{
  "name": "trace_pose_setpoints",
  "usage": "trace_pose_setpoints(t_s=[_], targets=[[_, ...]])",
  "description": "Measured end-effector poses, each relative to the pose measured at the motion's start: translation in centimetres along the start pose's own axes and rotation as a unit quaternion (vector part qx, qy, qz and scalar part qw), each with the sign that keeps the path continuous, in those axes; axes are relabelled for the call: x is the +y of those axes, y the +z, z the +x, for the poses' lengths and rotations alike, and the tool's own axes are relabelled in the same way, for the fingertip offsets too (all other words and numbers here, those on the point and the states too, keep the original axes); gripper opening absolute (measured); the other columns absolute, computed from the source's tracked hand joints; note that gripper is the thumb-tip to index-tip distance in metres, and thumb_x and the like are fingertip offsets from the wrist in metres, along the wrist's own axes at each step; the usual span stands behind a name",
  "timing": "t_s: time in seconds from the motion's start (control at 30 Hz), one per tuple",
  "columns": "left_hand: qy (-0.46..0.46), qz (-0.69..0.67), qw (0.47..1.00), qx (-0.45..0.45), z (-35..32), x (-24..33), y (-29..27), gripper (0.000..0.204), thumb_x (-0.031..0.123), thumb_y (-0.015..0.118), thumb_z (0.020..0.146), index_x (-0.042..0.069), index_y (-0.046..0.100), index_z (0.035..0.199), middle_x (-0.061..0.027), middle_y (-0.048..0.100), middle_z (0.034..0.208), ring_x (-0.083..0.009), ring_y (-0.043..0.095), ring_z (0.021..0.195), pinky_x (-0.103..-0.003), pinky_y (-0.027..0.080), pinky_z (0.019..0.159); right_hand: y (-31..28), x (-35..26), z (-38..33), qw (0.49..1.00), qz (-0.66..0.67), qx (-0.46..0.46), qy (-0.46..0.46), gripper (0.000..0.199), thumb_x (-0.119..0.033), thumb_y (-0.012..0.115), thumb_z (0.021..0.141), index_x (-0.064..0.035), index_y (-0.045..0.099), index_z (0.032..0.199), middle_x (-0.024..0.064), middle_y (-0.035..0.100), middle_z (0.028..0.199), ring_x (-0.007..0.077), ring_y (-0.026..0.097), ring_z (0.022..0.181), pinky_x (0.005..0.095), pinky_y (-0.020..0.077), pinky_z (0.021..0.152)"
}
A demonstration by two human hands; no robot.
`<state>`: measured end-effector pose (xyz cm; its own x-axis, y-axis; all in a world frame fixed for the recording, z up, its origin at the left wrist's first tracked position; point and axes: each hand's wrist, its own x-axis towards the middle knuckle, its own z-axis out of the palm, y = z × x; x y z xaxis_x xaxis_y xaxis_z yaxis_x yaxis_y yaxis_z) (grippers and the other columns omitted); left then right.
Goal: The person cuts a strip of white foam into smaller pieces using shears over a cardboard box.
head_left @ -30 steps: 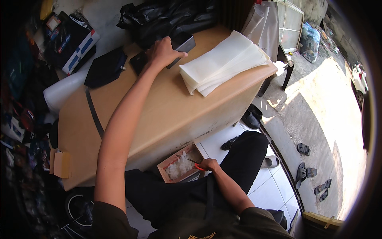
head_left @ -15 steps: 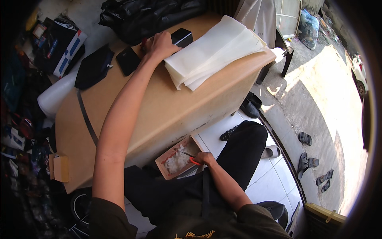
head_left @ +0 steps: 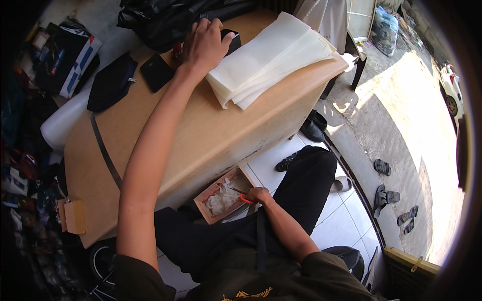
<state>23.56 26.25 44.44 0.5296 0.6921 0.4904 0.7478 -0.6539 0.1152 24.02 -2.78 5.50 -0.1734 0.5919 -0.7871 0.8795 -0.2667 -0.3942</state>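
Note:
My left hand [head_left: 203,47] is stretched to the far side of the table, fingers lifted and apart. Nothing shows in its grip, though what lies under the palm is hidden. Just beside its thumb is a glossy black box-shaped object [head_left: 233,41], partly covered by the hand; on the other side a small dark red item [head_left: 176,50] peeks out. White folded sheets [head_left: 266,60] lie in a stack to the right. Low by my lap, my right hand [head_left: 259,195] is closed on orange-handled scissors [head_left: 246,198], blades pointing over a box of white scraps [head_left: 207,210].
On the wooden table [head_left: 150,165] lie a flat black object [head_left: 156,73], a black zip pouch [head_left: 113,83], a black strap and a small cardboard box [head_left: 75,216]. Black plastic bags [head_left: 160,22] line the far edge. Shoes and sandals [head_left: 381,200] sit on the floor at right.
My left hand's fingers have lifted and spread, and the hand has shifted slightly farther away. The right hand keeps the scissors over the scrap box. The whole view has shifted a little.

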Motion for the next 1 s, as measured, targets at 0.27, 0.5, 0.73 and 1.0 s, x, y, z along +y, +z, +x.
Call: trace_pose_setpoints(t_s=[0.27, 0.5, 0.73, 1.0], targets=[[0.055, 0.010, 0.975, -0.214, -1.3, 5.7, -0.6, 0.081, 0.057, 0.065, 0.067, -0.010, 0.053, 0.112, -0.0222, 0.059, 0.108, -0.0323, 0.049, 0.112, -0.040, 0.040, 0.097, -0.3, 0.0, -0.1, 1.000, -0.012, -0.015, 0.012, 0.082, -0.078, 0.040, 0.072, -0.0088, 0.064, 0.109, 0.0091, 0.062, 0.112, 0.0253, 0.058, 0.107, 0.0381, 0.0466, 0.085], [0.069, -0.025, 0.985, -0.153, -1.5, 5.5, -0.1, 0.058, 0.041, 0.061, 0.075, -0.007, 0.056, 0.107, -0.0220, 0.062, 0.094, -0.0312, 0.060, 0.092, -0.038, 0.047, 0.083, -0.6, -0.3, -0.8, 1.000, 0.004, 0.002, -0.002, 0.090, -0.081, 0.033, 0.072, -0.0026, 0.066, 0.101, 0.0149, 0.064, 0.105, 0.0301, 0.058, 0.104, 0.0387, 0.0447, 0.087], [0.029, -0.092, 0.979, -0.179, -1.3, 5.8, -0.6, 0.032, 0.020, 0.053, 0.082, -0.010, 0.055, 0.093, -0.0286, 0.060, 0.087, -0.0424, 0.058, 0.088, -0.045, 0.047, 0.079, -1.0, -0.4, -0.7, 1.000, -0.008, -0.021, 0.008, 0.086, -0.081, 0.036, 0.071, -0.0081, 0.063, 0.109, 0.0101, 0.062, 0.113, 0.0263, 0.057, 0.108, 0.0375, 0.0452, 0.087], [0.011, -0.133, 0.988, 0.083, -0.5, 4.0, -3.1, 0.020, 0.001, 0.046, 0.081, -0.001, 0.053, 0.099, -0.0284, 0.059, 0.089, -0.0421, 0.057, 0.089, -0.045, 0.047, 0.075, -1.2, -0.6, -0.9, 1.000, -0.016, -0.018, 0.013, 0.081, -0.078, 0.038, 0.072, -0.0112, 0.064, 0.110, 0.0072, 0.062, 0.113, 0.0238, 0.058, 0.107, 0.0363, 0.0463, 0.085]])
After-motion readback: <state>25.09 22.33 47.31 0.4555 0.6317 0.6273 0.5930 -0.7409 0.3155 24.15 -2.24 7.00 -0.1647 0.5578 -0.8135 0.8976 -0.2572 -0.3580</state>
